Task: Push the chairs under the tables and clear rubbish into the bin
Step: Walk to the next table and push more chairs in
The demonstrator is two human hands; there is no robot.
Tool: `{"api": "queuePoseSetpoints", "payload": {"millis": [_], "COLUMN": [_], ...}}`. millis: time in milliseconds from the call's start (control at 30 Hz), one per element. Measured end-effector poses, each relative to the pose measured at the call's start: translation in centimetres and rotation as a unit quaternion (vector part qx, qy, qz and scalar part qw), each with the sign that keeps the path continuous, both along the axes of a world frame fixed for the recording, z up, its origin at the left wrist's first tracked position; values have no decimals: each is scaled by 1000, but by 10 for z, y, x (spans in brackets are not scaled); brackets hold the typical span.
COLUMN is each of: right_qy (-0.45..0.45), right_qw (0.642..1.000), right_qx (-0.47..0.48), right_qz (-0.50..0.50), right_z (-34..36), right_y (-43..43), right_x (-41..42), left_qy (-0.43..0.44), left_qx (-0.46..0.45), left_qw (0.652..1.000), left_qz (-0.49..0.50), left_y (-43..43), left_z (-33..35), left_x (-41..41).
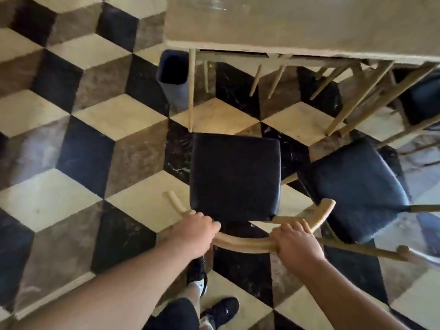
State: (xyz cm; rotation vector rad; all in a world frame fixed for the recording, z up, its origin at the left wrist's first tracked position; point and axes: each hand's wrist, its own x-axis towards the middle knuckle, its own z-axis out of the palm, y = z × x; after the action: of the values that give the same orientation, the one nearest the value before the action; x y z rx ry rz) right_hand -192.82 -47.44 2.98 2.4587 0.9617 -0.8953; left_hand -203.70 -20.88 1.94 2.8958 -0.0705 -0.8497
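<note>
**Both hands on the backrest, chair lined up with the table gap**

The left hand (192, 231) and right hand (296, 244) each wrap closed around the curved wooden backrest (245, 244) of the black-cushioned chair (234, 177), one toward each end of the curve. That spacing likely keeps the chair from swinging sideways when pushed. The seat faces the table (297, 27) and sits just short of its near edge, not yet under it; its front left corner lies close beside the table's thin wooden leg (191, 91), so the push probably needs to run straight to miss it.

A second black-seated chair (357, 189) stands just to the right, angled and also out from the table, its frame nearly meeting the first. A dark bin (172, 79) stands on the patterned floor (83, 120) beside the table's left corner, handy for rubbish.
</note>
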Motion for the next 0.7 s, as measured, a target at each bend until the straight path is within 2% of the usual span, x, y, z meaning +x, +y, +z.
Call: {"api": "queuePoseSetpoints", "payload": {"millis": [100, 300, 567, 700], "right_qy": [-2, -19, -12, 8], "right_qw": [1000, 1000, 999, 997], "right_qx": [-28, 9, 8, 55], "right_qz": [11, -4, 38, 47], "right_z": [-4, 1, 1, 3], "right_y": [9, 25, 59, 76], "right_x": [16, 67, 157, 207], "left_qy": [21, 17, 18, 14], "left_qx": [7, 7, 34, 67], "left_qw": [1000, 1000, 999, 997], "left_qz": [-13, -21, 12, 34], "left_y": [10, 29, 63, 78], "left_z": [-8, -4, -3, -3], "left_x": [10, 63, 144, 184]}}
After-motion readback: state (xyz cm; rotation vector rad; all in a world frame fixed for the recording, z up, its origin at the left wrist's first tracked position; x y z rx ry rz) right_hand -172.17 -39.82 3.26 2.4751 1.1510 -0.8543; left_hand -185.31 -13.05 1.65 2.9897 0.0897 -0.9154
